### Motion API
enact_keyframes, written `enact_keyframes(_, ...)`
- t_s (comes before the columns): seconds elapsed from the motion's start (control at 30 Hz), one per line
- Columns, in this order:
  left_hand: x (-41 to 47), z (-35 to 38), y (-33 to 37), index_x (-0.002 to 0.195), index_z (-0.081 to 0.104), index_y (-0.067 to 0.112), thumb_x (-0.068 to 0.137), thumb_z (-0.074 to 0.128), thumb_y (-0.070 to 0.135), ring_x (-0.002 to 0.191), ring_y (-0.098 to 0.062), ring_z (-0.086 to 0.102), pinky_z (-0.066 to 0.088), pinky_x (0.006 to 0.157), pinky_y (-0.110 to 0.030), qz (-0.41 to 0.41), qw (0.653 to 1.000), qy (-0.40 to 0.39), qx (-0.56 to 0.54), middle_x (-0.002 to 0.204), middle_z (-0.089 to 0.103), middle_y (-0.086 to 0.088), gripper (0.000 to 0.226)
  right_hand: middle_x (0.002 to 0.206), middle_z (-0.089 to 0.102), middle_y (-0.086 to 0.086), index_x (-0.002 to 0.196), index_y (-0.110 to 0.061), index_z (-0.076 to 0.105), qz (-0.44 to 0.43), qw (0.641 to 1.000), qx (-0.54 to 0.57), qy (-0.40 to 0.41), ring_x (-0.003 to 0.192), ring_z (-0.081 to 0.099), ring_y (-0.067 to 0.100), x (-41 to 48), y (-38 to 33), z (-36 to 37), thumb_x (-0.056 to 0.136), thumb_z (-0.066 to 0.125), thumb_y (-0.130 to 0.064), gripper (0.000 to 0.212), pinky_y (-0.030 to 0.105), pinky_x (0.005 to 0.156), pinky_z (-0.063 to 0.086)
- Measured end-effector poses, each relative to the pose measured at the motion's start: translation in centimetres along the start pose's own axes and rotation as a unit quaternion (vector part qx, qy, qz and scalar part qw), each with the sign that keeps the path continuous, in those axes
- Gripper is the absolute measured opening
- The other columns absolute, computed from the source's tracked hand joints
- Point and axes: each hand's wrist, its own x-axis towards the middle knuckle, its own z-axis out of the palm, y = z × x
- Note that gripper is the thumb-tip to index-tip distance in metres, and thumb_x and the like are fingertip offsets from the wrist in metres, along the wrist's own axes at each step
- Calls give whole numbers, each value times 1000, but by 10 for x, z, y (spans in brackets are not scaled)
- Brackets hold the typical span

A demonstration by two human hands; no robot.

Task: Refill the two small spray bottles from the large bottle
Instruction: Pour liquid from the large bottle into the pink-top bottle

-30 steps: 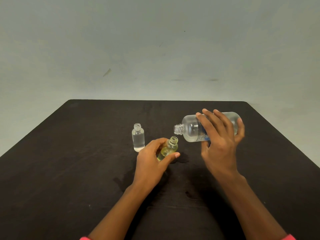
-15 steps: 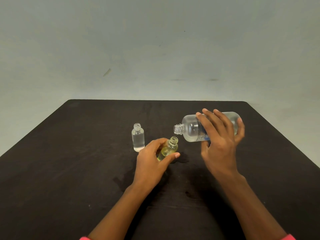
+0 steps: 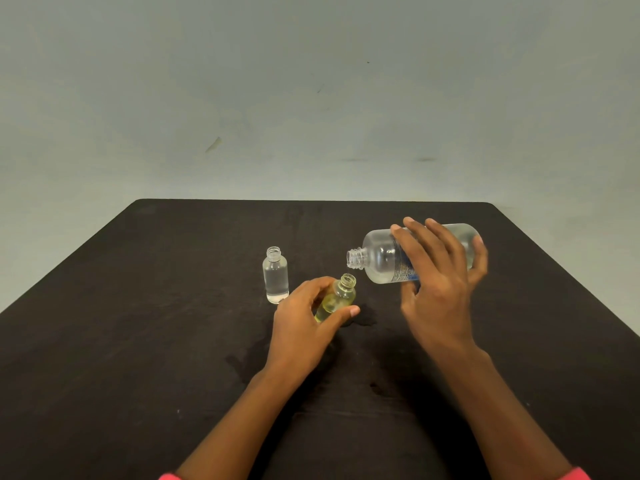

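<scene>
My right hand [image 3: 438, 282] grips the large clear bottle [image 3: 381, 258], which lies nearly on its side in the air with its open neck pointing left, just above and right of a small yellowish bottle [image 3: 341, 296]. My left hand [image 3: 304, 323] holds that small bottle, uncapped and tilted toward the large bottle's neck. Part of its body is hidden by my fingers. A second small clear bottle [image 3: 276, 275] stands upright and uncapped on the table, to the left of my left hand.
The dark table [image 3: 156, 341] has rounded far corners, and a pale wall rises behind it. A faint wet patch [image 3: 363, 322] shows on the surface near the yellowish bottle.
</scene>
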Motion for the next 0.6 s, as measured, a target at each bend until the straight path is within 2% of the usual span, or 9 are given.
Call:
enact_keyframes(0.37, 0, -1, 0, 98, 66, 31, 71, 81, 27, 88, 1, 62, 49, 80, -15, -4, 1000, -1, -5, 92, 69, 13, 32, 133, 56, -2, 130, -26, 48, -1, 1000, -3, 1, 129, 44, 19, 0, 0, 0, 59, 72, 13, 85, 56, 111, 13)
enact_keyframes(0.6, -1, -1, 1, 95, 63, 38, 71, 81, 28, 87, 1, 62, 49, 80, -15, -3, 1000, 1, 0, 91, 68, 14, 32, 134, 56, -2, 130, -25, 49, -2, 1000, -3, 3, 129, 44, 19, 0, 1, -1, 60, 72, 12, 83, 56, 111, 14)
